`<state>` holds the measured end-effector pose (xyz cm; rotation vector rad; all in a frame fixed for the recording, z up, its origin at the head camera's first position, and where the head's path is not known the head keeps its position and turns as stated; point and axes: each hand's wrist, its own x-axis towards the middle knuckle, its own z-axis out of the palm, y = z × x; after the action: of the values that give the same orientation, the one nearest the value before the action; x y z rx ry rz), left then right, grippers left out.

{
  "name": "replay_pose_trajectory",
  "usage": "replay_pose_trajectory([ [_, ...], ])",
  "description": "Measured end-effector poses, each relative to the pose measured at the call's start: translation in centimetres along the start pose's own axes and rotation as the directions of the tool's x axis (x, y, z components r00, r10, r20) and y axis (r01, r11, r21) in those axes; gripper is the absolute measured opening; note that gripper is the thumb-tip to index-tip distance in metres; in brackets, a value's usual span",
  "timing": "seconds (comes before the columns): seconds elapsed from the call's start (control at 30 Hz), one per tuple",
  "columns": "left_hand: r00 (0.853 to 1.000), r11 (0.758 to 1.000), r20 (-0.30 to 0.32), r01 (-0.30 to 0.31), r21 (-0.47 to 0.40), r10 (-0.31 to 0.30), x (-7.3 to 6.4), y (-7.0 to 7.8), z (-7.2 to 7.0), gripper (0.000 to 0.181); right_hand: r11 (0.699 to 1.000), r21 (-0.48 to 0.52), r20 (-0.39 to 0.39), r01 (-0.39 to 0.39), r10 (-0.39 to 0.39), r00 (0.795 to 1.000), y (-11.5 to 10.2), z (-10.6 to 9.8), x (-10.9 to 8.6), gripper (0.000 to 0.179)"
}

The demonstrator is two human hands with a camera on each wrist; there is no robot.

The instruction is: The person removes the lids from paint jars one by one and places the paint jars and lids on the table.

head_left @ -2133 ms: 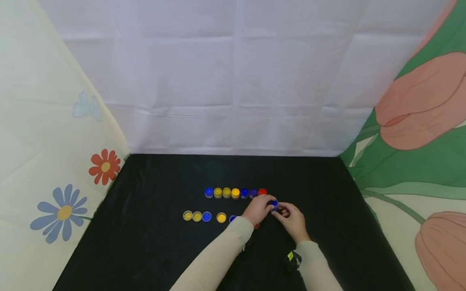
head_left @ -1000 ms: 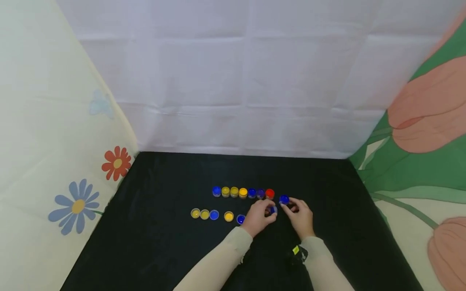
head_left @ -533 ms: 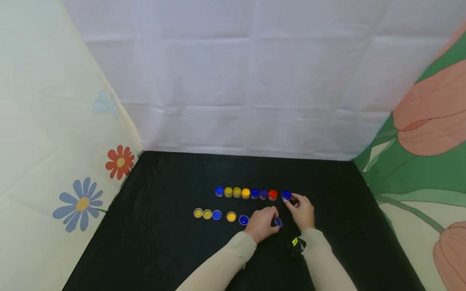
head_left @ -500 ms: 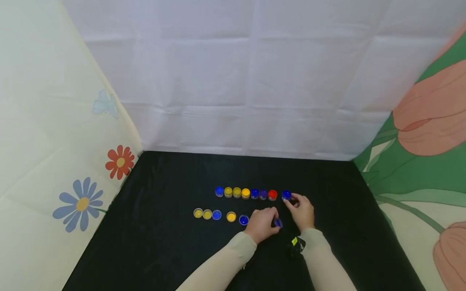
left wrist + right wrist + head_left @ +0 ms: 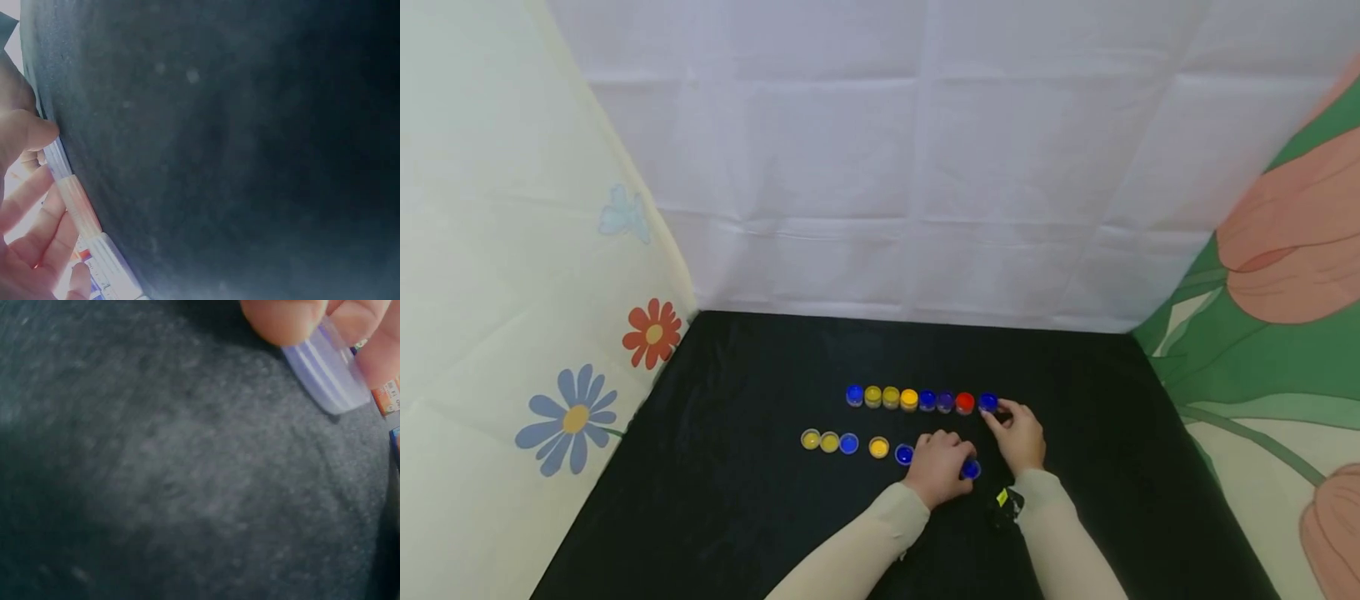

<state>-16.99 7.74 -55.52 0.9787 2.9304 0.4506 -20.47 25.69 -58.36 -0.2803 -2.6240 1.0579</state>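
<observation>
Small open paint pots stand in a back row, ending with a red pot (image 5: 965,403) and a blue pot (image 5: 988,403). My right hand (image 5: 1021,437) pinches that blue pot between thumb and fingers, close beside the red one. In the right wrist view the clear side of the pot (image 5: 328,369) shows between the fingers. Nearer me, my left hand (image 5: 938,469) pinches a round blue lid (image 5: 971,469) at the right end of a front row of lids. Its fingers hide part of that row. The left wrist view shows the thumb on the ridged lid edge (image 5: 58,159).
Along the back row stand blue, yellow (image 5: 891,397) and violet (image 5: 946,402) pots. The front row holds yellow lids (image 5: 810,440), blue lids (image 5: 848,443) and an orange-yellow lid (image 5: 878,447). Black cloth (image 5: 737,500) covers the table, with a white curtain (image 5: 895,167) behind.
My hands, together at one blue pot, have parted. The left brought its lid toward me and lowered it flat at the front row. The right set the pot down and shifted it left toward the red one.
</observation>
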Motion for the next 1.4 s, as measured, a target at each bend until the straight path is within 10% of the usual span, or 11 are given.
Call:
replay_pose_trajectory([
  [1.4, 0.994, 0.994, 0.011, 0.109, 0.018, -0.109, -0.1, 0.5, 1.1, 0.039, 0.997, 0.074, 0.106, 0.006, -0.014, 0.994, 0.4, -0.4, -0.5, 0.045],
])
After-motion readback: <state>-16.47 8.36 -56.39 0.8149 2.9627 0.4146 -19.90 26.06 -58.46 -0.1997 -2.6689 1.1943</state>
